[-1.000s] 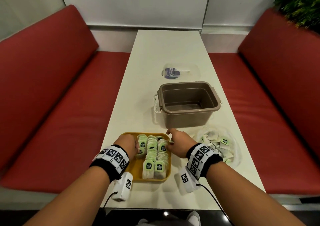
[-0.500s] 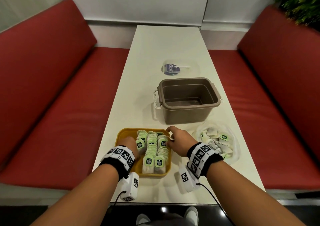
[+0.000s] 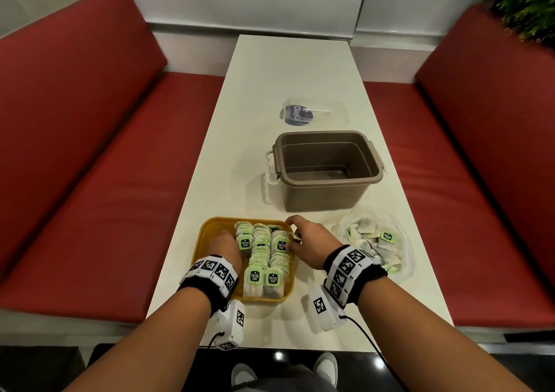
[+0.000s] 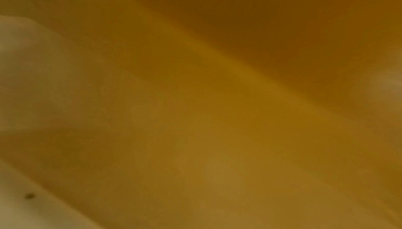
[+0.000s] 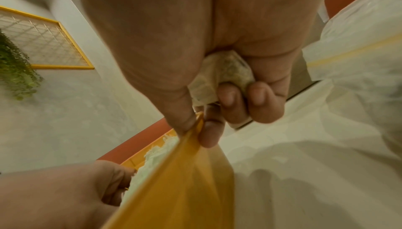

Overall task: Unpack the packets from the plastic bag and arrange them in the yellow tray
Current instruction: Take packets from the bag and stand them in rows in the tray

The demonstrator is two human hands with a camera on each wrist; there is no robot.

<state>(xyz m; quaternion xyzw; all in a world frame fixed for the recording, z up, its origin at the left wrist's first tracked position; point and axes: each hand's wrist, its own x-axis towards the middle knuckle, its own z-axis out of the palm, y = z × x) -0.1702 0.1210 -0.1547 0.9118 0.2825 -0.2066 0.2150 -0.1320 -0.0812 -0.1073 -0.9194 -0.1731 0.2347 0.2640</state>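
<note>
Head view shows a person leaning over a long white table (image 3: 288,70) with a yellow tray (image 3: 210,232) right in front of them. The tray has rows of little packets (image 3: 264,250) with green labels standing side by side. The left hand (image 3: 225,247) is inside the tray, at about nine o'clock from the packets, and it rests against the left row. I cannot tell how its fingers lie, because the left wrist camera shows only a yellow blur. The right hand (image 3: 306,241) is at three o'clock from the packets, on the tray's right edge. In the right wrist view its thumb and first finger pinch the tray's rim (image 5: 195,126), and its other fingers (image 5: 256,95) curl around a crumpled packet (image 5: 226,71) tucked in the palm. The plastic bag (image 3: 375,241) lies on the table just beside the right wrist, at about three o'clock from the tray, with more packets still inside. I think the step now is tidying the rows and making room. To do it well, the left hand should push the rows gently so they stay standing up. The right hand should keep the tray from sliding. Then the packet in the palm can go into the bare yellow space at nine o'clock. A hard push could knock the rows over.
</note>
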